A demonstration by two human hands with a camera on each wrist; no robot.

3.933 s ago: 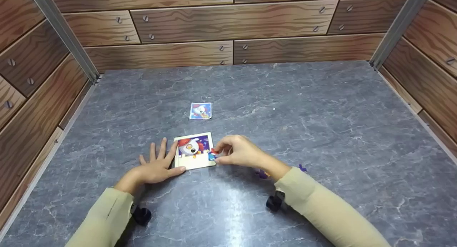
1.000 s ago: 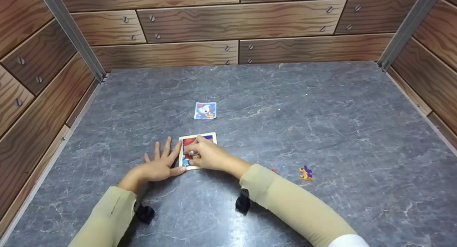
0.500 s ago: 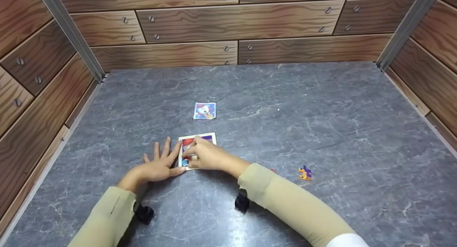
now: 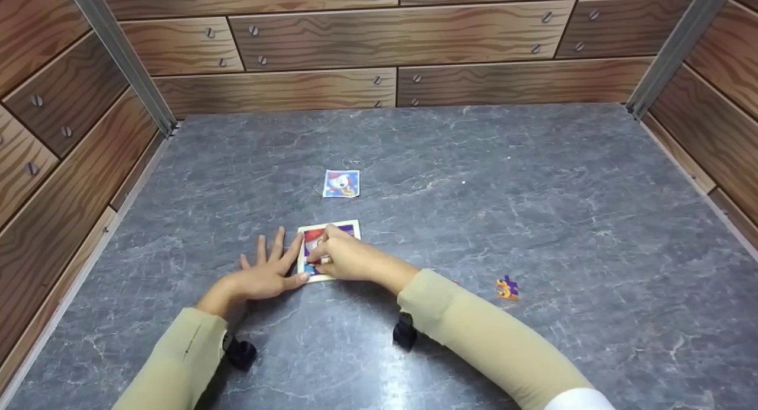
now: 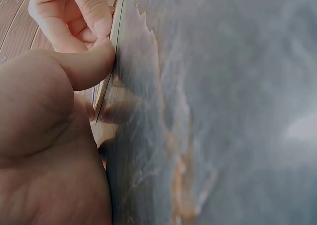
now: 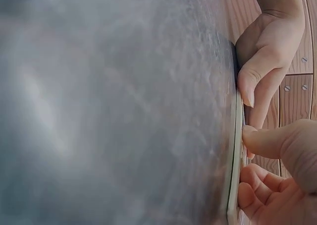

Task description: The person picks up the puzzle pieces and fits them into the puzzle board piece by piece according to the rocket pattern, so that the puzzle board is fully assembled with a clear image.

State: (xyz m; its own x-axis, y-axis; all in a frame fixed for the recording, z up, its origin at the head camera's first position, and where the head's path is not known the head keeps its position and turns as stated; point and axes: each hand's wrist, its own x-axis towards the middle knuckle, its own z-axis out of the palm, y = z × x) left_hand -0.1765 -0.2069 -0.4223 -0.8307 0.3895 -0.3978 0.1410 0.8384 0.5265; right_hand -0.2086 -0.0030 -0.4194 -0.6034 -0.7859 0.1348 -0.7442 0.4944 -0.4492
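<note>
A small jigsaw puzzle tray [image 4: 357,231] with a cream border lies on the grey marbled table. My left hand [image 4: 260,281] is spread flat at its left side, with thumb and forefinger touching the border. Over the puzzle, my right hand [image 4: 352,257] bends its thumb and fingers round a blue puzzle piece [image 4: 310,270] at the lower left corner. The fingers hide much of that piece and the middle of the picture. In the right wrist view, the right thumb [image 6: 267,140] and curled fingers meet at the tray's surface. The left thumb [image 5: 91,66] lies along the tray edge in the left wrist view.
An orange and purple puzzle piece [image 4: 507,288] lies loose to the right. A bit of red [image 4: 455,282] peeks out behind the right sleeve. Beyond the tray lies a small picture card [image 4: 341,183]. Wood-patterned panels [image 4: 308,90] wall the table.
My right hand has gone from the tray's right edge to its lower left, with the blue piece now there. Over the last second it shifts only slightly. The left hand stays put.
</note>
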